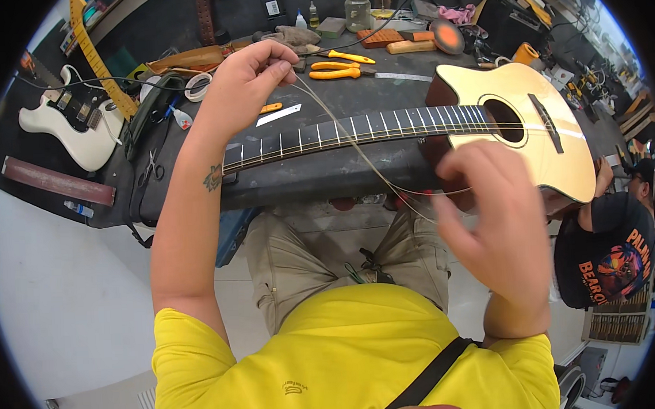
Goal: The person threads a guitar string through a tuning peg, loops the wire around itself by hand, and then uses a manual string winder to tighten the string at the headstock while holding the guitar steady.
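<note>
My left hand (257,74) is raised over the bench, thumb and fingers pinched on a thin guitar string (362,153). From there the string slants down to the right and loops near my right hand (494,204). That hand is smeared by motion, thumb and forefinger apart; whether it grips the string is unclear. Beneath both hands lies an acoustic guitar (463,87) with a pale top, round soundhole and dark bridge. Its dark fretboard (324,134) points left, with some strings along it; my left forearm hides the neck's far end.
Orange-handled pliers (336,71), a steel ruler (404,77) and a cutter (271,108) lie behind the neck. Scissors (150,168) and a white electric guitar (71,117) are at left. A glass jar (358,11) stands at the back. Another person (607,243) is at right.
</note>
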The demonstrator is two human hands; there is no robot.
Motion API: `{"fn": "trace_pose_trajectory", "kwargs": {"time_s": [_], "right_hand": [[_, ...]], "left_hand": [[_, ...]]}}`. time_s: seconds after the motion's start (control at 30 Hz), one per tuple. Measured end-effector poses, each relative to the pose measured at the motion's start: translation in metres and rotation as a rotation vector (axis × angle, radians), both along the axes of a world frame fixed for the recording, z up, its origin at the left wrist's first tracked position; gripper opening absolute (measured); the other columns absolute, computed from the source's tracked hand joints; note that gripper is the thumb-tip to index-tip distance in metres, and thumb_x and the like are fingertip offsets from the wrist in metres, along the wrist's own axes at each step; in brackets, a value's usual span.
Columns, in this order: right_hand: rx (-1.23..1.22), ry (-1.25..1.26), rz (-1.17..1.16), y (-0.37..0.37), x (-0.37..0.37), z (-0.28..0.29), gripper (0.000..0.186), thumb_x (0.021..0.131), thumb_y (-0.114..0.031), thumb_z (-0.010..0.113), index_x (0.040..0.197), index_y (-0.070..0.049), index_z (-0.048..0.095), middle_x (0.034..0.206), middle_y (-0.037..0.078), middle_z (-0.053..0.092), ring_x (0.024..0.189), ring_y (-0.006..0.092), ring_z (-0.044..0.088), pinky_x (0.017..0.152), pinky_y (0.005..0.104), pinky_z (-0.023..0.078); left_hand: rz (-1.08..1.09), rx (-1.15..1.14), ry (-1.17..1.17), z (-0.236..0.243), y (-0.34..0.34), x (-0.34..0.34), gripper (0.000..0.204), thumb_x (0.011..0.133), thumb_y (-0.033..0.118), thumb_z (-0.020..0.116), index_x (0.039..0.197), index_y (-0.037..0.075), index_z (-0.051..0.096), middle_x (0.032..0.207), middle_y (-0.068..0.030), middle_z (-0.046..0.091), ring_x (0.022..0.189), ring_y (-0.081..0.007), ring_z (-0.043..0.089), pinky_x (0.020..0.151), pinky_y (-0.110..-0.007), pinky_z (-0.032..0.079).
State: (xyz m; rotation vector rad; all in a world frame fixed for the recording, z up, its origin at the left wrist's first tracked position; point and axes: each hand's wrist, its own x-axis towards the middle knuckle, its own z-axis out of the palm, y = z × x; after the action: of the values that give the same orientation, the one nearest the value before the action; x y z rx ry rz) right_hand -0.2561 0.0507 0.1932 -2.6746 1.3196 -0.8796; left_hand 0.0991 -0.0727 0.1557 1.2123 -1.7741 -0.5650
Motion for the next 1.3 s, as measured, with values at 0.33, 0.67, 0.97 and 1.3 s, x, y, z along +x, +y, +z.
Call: {"fn": "trace_pose_trajectory", "kwargs": {"time_s": [0.33,0.67,0.97,1.3], "right_hand": [[0.361,-0.229,0.158,-0.052,0.090,-0.046,0.030,0.101,-0.023,0.078,0.117,0.003,0.076,0.104,0.019,0.078,0.100,0.0387,0.075,0.089,0.0496,0.059],[0.335,-0.191,0.200,-0.050,0.113,-0.055,0.022,0.102,-0.020,0.072,0.096,-0.001,0.081,0.092,0.023,0.077,0.090,0.0443,0.074,0.084,0.0528,0.059],[0.420,-0.188,0.291,-0.045,0.137,-0.056,0.023,0.102,-0.019,0.072,0.095,0.001,0.081,0.087,0.025,0.075,0.086,0.0469,0.074,0.081,0.0539,0.059],[0.437,-0.183,0.360,-0.042,0.137,-0.064,0.020,0.101,-0.017,0.075,0.108,0.001,0.081,0.095,0.026,0.076,0.092,0.0472,0.073,0.085,0.0540,0.059]], "left_hand": [[0.023,-0.027,-0.023,0.033,0.055,-0.008,0.016,0.111,0.010,0.067,0.121,0.000,0.075,0.106,-0.0027,0.077,0.100,-0.0107,0.075,0.092,-0.028,0.060],[0.088,-0.079,-0.077,0.037,0.102,0.008,0.015,0.109,0.008,0.067,0.117,-0.002,0.075,0.100,-0.0060,0.079,0.097,-0.0130,0.076,0.088,-0.029,0.058],[-0.077,-0.037,-0.358,0.017,0.103,0.007,0.012,0.104,0.005,0.069,0.113,0.000,0.075,0.093,-0.0122,0.078,0.090,-0.0218,0.078,0.079,-0.033,0.059],[-0.143,-0.228,-0.519,0.004,0.110,0.019,0.010,0.102,0.006,0.071,0.111,0.004,0.076,0.098,-0.0119,0.081,0.091,-0.0337,0.077,0.081,-0.041,0.059]]}}
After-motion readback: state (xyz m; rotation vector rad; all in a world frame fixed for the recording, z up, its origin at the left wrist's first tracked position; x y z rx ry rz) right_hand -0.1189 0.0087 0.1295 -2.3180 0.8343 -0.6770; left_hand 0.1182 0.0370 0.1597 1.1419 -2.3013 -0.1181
